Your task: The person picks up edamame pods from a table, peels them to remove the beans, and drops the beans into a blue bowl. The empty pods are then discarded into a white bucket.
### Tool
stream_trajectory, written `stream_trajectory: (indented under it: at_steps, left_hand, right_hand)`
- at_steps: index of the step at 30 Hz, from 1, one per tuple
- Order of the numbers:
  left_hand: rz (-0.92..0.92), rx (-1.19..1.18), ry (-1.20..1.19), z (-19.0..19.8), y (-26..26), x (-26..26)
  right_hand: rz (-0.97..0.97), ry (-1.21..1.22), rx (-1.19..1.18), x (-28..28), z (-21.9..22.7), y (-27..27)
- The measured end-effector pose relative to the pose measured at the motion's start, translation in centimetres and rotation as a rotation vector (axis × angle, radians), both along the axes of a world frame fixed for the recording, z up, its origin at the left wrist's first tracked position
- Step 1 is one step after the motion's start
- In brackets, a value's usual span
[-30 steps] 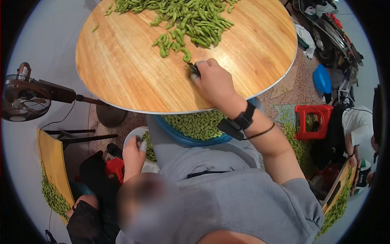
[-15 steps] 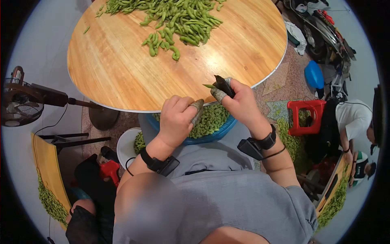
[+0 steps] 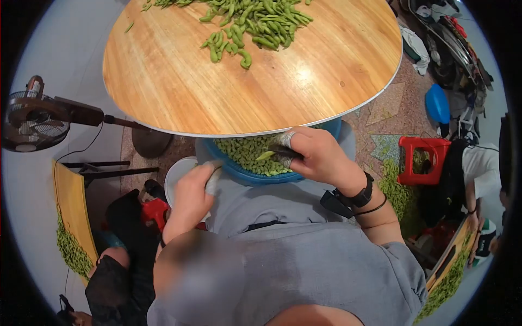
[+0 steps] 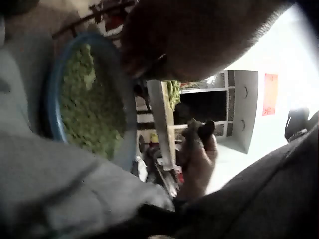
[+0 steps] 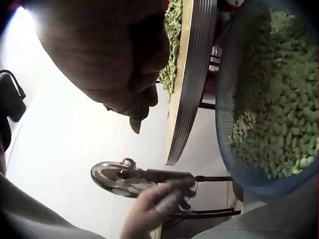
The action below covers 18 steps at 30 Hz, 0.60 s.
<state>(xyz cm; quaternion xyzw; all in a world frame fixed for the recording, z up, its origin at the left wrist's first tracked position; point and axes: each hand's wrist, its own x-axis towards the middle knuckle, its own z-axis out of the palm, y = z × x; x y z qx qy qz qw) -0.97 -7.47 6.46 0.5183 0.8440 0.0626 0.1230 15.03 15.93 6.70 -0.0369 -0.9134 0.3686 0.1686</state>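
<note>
My right hand [image 3: 323,155] is over the blue basin [image 3: 247,177], which holds a heap of shelled green soybeans [image 3: 244,152]. Between its taped thumb and forefinger it pinches a black flat-bladed tool [image 3: 285,151] and a green soybean pod [image 3: 265,155]. Its tip also pokes out below the fingers in the right wrist view. My left hand [image 3: 190,195] is left of the basin, beside the white bucket [image 3: 174,175]. Grey tape wraps its thumb and finger, and the right wrist view shows this hand [image 5: 149,206] with loosely bent fingers and nothing visible between them.
A wooden table [image 3: 179,81] with a pile of soybean pods [image 3: 266,24] stands in front. On the left is a fan [image 3: 38,119]; on the right, a red stool [image 3: 424,160] with pods on the floor [image 3: 396,190] around it. Other people sit at both sides.
My right hand came back from the table with a pod, and is now lower, over the basin. The left hand went from the bucket to the basin and back left.
</note>
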Motion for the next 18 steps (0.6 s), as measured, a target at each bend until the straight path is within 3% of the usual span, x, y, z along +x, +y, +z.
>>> stream_trajectory:
  at_steps: [2, 3, 5, 8, 9, 11, 13, 18]
  left_hand:
    - [0.208, 0.419, -0.854, 0.8, 3.0, 1.3]
    - [0.207, 0.422, -0.854, 0.8, 3.9, 1.5]
    - [0.153, 0.278, -1.318, 0.5, 5.4, 1.7]
    - [0.099, 0.271, -1.480, -0.6, 6.5, 1.6]
    - [0.197, 0.274, -1.595, -0.9, 6.5, 1.6]
    - [0.252, 0.318, -1.580, -0.9, 6.9, 2.0]
    - [0.318, 0.375, -1.564, -1.0, 7.2, 2.0]
    - [0.281, 0.462, -1.520, -0.9, 7.5, 2.1]
  right_hand:
    - [0.051, 0.017, 0.056, -0.2, -0.1, -0.4]
    - [0.057, 0.015, 0.083, -0.1, 0.0, -0.6]
    - [0.054, 0.011, 0.116, 0.2, 0.1, -0.8]
    - [0.029, 0.043, 0.085, 0.9, 0.1, -1.0]
    - [-0.037, 0.018, -0.035, 1.1, 0.1, -1.2]
    - [-0.106, -0.002, -0.158, 1.4, -0.2, -1.4]
    - [-0.094, -0.161, -0.550, 2.0, -1.3, -1.6]
    - [0.008, -0.118, -0.596, 1.7, -1.6, -1.8]
